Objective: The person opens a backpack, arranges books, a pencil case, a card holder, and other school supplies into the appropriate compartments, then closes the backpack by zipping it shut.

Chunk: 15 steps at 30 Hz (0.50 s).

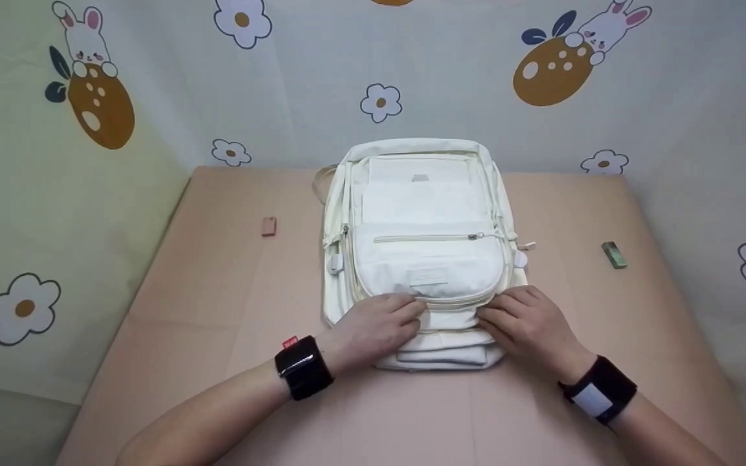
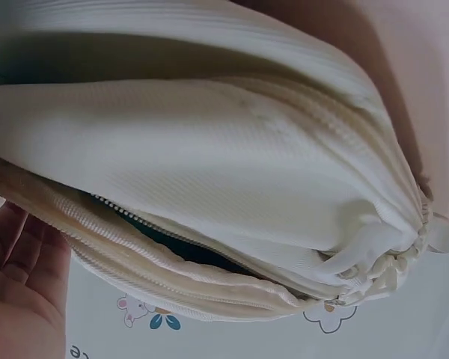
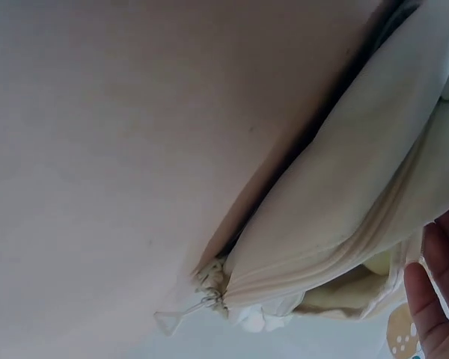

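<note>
A white backpack (image 1: 431, 200) lies front side up on the table, its bottom end toward me. My left hand (image 1: 379, 323) holds the zippered edge of the front pocket, at the left of its lower rim. On the right side of the same rim, my right hand (image 1: 531, 323) has its fingers bent over the fabric. A parted zipper (image 2: 157, 228) with a dark gap shows close to the left fingers (image 2: 41, 258) in the left wrist view. The right wrist view shows the right fingers (image 3: 426, 299) at the edge of a gaping pocket (image 3: 344, 295).
A small pink block (image 1: 269, 226) lies left of the backpack, and a small green block (image 1: 614, 255) lies to its right. The table (image 1: 217, 278) has a pinkish cover. Behind it and at both sides hangs a printed curtain (image 1: 308, 84) with flowers and rabbits.
</note>
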{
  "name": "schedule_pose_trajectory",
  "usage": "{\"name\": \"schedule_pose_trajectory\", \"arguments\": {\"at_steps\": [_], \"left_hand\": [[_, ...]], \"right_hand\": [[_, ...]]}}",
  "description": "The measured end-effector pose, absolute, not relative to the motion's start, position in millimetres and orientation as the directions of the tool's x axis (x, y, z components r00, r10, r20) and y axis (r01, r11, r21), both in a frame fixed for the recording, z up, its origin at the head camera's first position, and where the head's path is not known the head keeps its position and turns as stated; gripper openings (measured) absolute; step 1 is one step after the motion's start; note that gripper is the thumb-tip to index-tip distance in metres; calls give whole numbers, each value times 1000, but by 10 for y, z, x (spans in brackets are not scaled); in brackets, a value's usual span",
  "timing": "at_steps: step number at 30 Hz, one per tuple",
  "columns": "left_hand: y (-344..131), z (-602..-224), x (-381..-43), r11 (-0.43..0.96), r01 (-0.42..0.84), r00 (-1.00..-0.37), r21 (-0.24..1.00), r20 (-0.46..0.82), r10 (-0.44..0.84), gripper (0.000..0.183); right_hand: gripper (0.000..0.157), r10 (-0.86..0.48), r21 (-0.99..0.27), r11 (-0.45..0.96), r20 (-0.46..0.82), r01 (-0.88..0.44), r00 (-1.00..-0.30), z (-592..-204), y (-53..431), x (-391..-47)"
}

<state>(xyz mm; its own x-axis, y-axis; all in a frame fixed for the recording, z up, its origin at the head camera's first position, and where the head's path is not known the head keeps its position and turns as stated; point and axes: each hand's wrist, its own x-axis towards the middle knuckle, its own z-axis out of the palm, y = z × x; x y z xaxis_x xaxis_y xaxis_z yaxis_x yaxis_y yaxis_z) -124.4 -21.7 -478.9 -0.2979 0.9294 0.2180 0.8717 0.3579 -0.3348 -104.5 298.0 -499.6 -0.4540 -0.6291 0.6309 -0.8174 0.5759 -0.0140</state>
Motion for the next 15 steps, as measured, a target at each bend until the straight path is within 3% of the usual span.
{"name": "schedule_pose_trajectory", "arguments": {"at_steps": [8, 12, 15], "left_hand": [[-209, -4826, -1297, 349, 866, -307, -359, 170, 936, 17], [-248, -4814, -1299, 353, 899, -303, -259, 214, 929, 13], [-294, -4800, -1304, 332, 931, -281, -149, 285, 916, 17]], "right_hand": [[20, -685, 3, 530, 591, -848, -426, -4886, 2760, -980], [31, -714, 13, 547, 529, -837, -458, -4791, 2609, -964], [26, -733, 20, 562, 475, -827, -486, -4739, 2484, -966]]}}
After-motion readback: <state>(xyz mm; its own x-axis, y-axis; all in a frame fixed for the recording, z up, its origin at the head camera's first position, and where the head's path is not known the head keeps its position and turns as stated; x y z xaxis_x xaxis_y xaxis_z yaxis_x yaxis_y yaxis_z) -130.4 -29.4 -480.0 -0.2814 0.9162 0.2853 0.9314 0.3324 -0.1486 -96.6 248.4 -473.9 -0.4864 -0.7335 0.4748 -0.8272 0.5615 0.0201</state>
